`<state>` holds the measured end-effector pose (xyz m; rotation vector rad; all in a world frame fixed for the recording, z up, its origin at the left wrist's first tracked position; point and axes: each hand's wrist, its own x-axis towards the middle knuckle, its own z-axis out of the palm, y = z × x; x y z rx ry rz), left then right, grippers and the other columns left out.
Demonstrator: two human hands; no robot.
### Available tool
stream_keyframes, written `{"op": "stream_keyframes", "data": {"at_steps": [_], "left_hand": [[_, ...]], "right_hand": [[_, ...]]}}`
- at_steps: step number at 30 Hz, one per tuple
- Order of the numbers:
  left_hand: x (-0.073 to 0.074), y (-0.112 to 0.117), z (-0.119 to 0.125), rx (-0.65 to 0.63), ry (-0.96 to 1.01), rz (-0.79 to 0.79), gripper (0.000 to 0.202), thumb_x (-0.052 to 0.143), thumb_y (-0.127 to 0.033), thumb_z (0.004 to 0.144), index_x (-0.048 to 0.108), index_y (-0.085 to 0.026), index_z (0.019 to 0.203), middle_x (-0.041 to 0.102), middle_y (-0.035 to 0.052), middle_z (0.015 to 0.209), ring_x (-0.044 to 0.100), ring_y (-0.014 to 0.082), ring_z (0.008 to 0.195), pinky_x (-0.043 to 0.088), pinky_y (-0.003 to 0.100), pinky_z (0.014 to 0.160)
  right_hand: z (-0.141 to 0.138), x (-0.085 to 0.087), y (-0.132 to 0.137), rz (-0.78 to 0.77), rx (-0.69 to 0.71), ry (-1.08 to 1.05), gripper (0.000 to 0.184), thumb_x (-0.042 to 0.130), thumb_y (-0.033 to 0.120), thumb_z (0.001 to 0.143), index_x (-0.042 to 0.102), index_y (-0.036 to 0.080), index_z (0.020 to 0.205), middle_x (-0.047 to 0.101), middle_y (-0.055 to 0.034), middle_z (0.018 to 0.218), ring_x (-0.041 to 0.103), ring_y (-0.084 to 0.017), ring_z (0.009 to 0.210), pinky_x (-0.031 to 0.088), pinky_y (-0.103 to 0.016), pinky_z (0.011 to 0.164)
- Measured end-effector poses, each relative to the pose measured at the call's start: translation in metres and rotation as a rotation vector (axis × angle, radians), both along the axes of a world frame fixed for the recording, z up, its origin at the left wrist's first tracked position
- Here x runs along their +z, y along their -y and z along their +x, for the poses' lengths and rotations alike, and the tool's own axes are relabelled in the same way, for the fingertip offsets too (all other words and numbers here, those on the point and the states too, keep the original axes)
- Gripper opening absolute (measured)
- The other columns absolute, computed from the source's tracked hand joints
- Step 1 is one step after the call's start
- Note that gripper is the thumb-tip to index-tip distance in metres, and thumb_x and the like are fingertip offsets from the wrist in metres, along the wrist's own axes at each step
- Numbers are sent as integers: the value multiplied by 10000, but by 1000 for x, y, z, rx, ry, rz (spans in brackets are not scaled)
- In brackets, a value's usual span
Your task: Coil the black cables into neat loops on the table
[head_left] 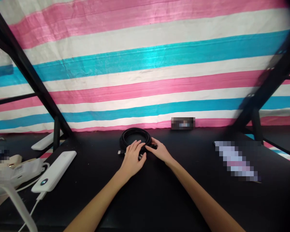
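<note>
A coiled black cable (123,139) lies on the black tabletop (99,199), its loops stacked in a ring. A silver plug (119,152) sticks out at the ring's near left, and another metallic end shows partly beside my left thumb. Across the near side of the ring rests my left hand (132,159), fingers stretched out and thumb apart. On the right edge of the coil, my right hand (161,151) has its thumb and index finger closed about the loops. The cable under both hands is partly hidden.
A white power bank (54,172) with a plugged-in white cord lies at left, near a white adapter (26,170). Behind stands a small dark blurred box (183,123). A pixelated flat item (236,162) lies at right. Black frame posts (33,74) flank a striped sheet (145,64).
</note>
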<state>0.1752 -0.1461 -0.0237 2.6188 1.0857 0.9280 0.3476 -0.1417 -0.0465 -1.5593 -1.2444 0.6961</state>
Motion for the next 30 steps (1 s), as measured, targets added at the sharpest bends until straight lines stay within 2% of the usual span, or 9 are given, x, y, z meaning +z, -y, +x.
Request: {"op": "stream_keyframes", "data": {"at_steps": [4,7,11,15,24,30], "left_hand": [[-1,-3,-1,37,-34,-28,320,447,-244,860,510,-201,1171,606,70,1166,540,204,1079,332,388,971],[-3,-7,-3,117,-79,-15,334,460,-262,852,508,-202,1177,614,79,1119,563,212,1021,348,391,934],[-6,-9,-5,188,-194,-7,414,511,-260,822,484,-176,1227,601,108,1111,558,246,1017,371,387,880],[-7,-9,-5,233,-286,5,408,501,-229,831,495,-158,1232,614,115,1086,561,266,982,374,391,851],[-5,-7,-4,267,-301,0,379,494,-212,831,519,-169,1207,626,94,1062,565,258,949,375,378,838],[-5,-10,-8,320,-293,8,306,512,-228,818,568,-176,1114,641,90,1002,572,264,915,375,382,809]], "right_hand": [[-4,-4,2,11,164,21,635,687,354,685,526,192,1278,631,-78,1176,581,-219,1076,407,-379,977],[-6,-3,4,-5,222,24,601,663,357,715,523,225,1284,630,-59,1178,562,-213,1109,374,-389,1008],[-8,-2,6,-16,228,60,622,680,353,697,521,227,1285,625,-64,1183,557,-221,1113,346,-415,1028],[-9,-3,5,-9,225,75,610,681,334,691,529,225,1272,610,-68,1208,551,-225,1117,336,-427,1034],[-9,-1,6,-3,247,79,545,621,310,748,515,210,1273,583,-71,1249,547,-212,1124,349,-414,1031],[-8,-7,4,33,265,46,514,621,297,753,529,209,1251,595,-76,1233,563,-201,1110,351,-412,1038]]}}
